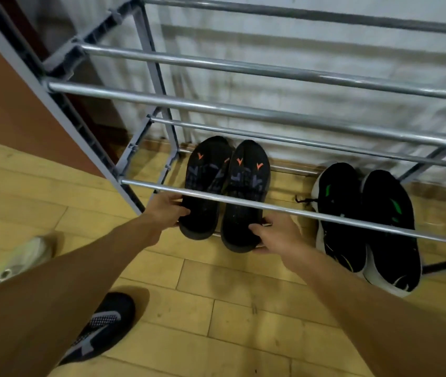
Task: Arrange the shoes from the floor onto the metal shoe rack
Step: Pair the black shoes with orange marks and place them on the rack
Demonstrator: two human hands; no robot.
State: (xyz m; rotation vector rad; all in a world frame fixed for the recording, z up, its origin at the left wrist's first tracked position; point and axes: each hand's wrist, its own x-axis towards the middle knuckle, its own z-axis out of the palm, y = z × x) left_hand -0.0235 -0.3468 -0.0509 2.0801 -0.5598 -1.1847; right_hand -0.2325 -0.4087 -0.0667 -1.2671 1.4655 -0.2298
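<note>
A pale wooden plank floor (216, 308) is shown meeting a whitish wall (298, 63), against which a metal shoe rack (216, 106) of grey uprights and silver bars is set. Well to the left of the left hand, at the picture's edge, a light-coloured shoe (17, 261) is seen on the floor, blurred and partly hidden by the forearm. Below that hand, nearer the viewer, a black shoe with grey knit panels (102, 326) is seen on the planks. The left hand (166, 212) is closed around the heel of the left shoe of a black pair with orange marks (227, 191), thumb on top and fingers curled at the outer side. This pair is placed side by side low in the rack, toes toward the wall, heels projecting under the lower front bar (298, 213). The right hand (276, 235) is wrapped around the heel of the pair's right shoe, thumb on top and fingers beneath it. Just to the right of this hand, a black pair with green marks and white soles (366, 227) is placed at the same low level, apart from the first pair.
</note>
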